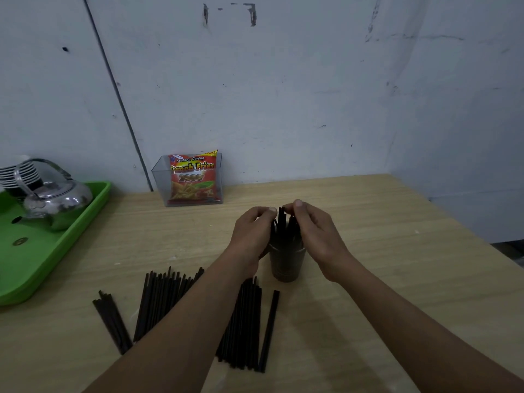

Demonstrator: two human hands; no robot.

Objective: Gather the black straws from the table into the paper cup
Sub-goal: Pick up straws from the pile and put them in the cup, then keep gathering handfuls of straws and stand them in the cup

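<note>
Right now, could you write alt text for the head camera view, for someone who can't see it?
Both hands, left hand and right hand, gather black straws standing in a paper cup on a wooden table. More loose straws lie nearer the camera. A green tray with a metal kettle sits left, a snack packet behind.

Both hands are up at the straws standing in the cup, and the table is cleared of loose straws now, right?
Not cleared. The head view shows many loose straws lying on the table near the person. The rest holds: the left hand and right hand are both at the straws in the cup, which stand in the paper cup.
</note>
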